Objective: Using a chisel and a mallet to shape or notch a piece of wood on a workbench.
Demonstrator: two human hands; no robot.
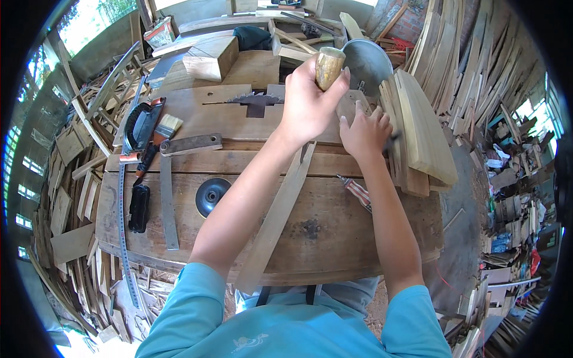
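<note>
My left hand (pixel 307 98) is closed round a thick, round wooden handle (pixel 329 67) with a flat, pale end pointing up. Whatever the handle belongs to is hidden below my fist. My right hand (pixel 367 132) is beside it with fingers apart, over the workbench near a stack of planks (pixel 421 128). A blurred dark thing (pixel 392 140) shows at the edge of that hand; its kind is unclear. Under my left forearm a long, thin wooden strip (pixel 277 215) slants across the bench toward me. A toothed circular saw blade (pixel 253 97) pokes up through a slot left of my left hand.
On the workbench (pixel 322 250) lie a black sanding disc (pixel 212 197), a sliding bevel (pixel 169 200), a brush (pixel 169 126), a black-handled tool (pixel 139 128), a tape measure (pixel 124 232) and a red-striped tool (pixel 356 192). Behind are a wood block (pixel 210 59) and a grey basin (pixel 370 56).
</note>
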